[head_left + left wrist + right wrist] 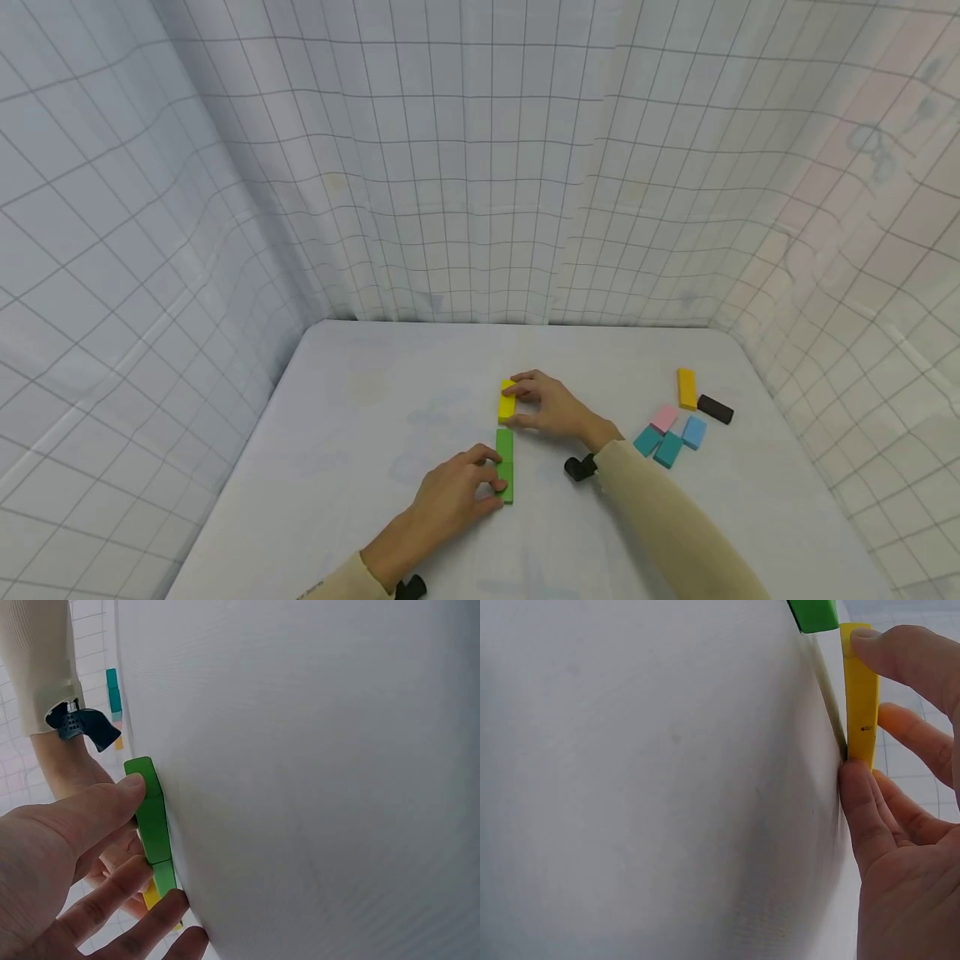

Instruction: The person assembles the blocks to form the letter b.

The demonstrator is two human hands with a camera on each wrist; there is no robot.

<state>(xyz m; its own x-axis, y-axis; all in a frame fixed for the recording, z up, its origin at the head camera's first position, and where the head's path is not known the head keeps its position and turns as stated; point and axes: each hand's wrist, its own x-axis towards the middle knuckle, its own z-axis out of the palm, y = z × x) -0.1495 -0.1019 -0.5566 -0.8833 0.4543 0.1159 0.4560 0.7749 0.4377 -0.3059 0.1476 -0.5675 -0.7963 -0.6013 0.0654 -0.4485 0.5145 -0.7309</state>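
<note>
In the lower centre of the frame, the left hand's grip [456, 490] holds green blocks [505, 444]; just above, the right hand's grip [552, 407] pinches a yellow block [506, 407] on the table [360, 417]

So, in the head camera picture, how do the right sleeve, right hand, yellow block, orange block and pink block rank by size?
1. Right sleeve
2. Right hand
3. Yellow block and orange block: too alike to rank, the yellow being partly covered
4. Pink block
</note>
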